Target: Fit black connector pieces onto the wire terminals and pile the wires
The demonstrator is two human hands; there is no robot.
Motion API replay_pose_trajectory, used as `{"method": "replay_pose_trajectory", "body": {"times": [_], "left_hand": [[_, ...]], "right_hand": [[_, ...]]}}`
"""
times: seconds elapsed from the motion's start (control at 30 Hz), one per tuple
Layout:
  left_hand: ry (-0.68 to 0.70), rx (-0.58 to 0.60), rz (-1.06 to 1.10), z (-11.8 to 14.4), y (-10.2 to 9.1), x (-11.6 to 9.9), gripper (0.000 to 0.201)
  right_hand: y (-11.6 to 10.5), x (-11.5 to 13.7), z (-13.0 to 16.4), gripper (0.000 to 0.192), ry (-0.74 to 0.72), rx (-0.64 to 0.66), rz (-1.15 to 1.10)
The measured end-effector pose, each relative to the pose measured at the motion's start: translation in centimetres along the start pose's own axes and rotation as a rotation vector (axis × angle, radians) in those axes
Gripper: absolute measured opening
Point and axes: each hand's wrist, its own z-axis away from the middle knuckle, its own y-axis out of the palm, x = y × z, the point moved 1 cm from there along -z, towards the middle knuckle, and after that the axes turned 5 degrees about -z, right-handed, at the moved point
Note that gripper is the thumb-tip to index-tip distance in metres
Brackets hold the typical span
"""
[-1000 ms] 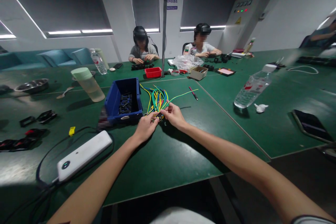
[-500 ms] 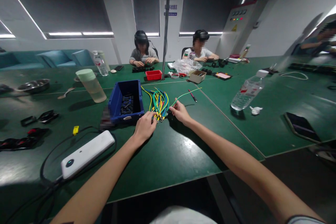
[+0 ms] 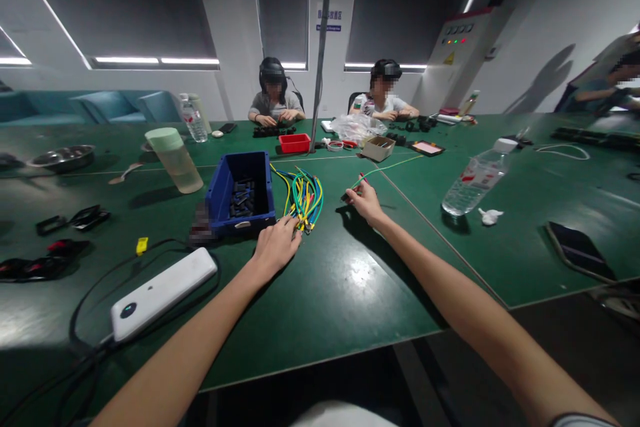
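A bundle of yellow, green and blue wires (image 3: 303, 192) lies on the green table (image 3: 320, 280) beside a blue bin (image 3: 241, 195) of small black parts. My left hand (image 3: 277, 245) rests on the near ends of the bundle, fingers pressing them down. My right hand (image 3: 367, 201) is to the right of the bundle, pinched on one end of a single green wire (image 3: 387, 169) that stretches away to the right, apart from the rest.
A white power bank (image 3: 157, 292) with black cable lies at left, near black parts (image 3: 73, 220). A green cup (image 3: 175, 160), water bottle (image 3: 475, 179), red tray (image 3: 295, 142), cardboard box (image 3: 378, 147) and phone (image 3: 580, 250) stand around. Two people work across the table.
My right hand has drawn the single green wire out of the bundle and moved rightward. My left hand has stayed on the bundle's ends.
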Motion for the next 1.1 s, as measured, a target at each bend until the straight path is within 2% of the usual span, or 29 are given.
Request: {"method": "replay_pose_trajectory", "body": {"times": [0.07,0.2,0.33,0.47,0.6,0.73,1.1], "left_hand": [[0.002,0.003,-0.014,-0.1,0.1,0.1,0.032],[0.023,0.005,-0.004,-0.1,0.2,0.1,0.028],[0.043,0.008,0.028,-0.1,0.1,0.1,0.027],[0.024,0.016,0.048,-0.1,0.0,0.1,0.027],[0.029,0.009,0.066,-0.1,0.0,0.2,0.026],[0.04,-0.011,0.088,-0.1,0.2,0.4,0.024],[0.004,-0.035,0.141,-0.3,0.3,0.5,0.025]], "right_hand": [[0.0,-1.0,-0.1,0.039,0.024,-0.049,-0.043],[0.0,-2.1,-0.1,0.03,0.011,-0.02,0.0],[-0.2,-1.7,-0.1,0.022,-0.066,0.005,0.141],[-0.7,-1.1,-0.1,0.018,-0.084,0.023,0.264],[-1.4,-1.0,-0.3,0.023,-0.051,0.049,0.297],[-2.0,-1.3,-0.7,0.032,-0.009,0.019,0.28],[-3.3,-1.2,-1.1,0.03,-0.016,-0.021,0.468]]}}
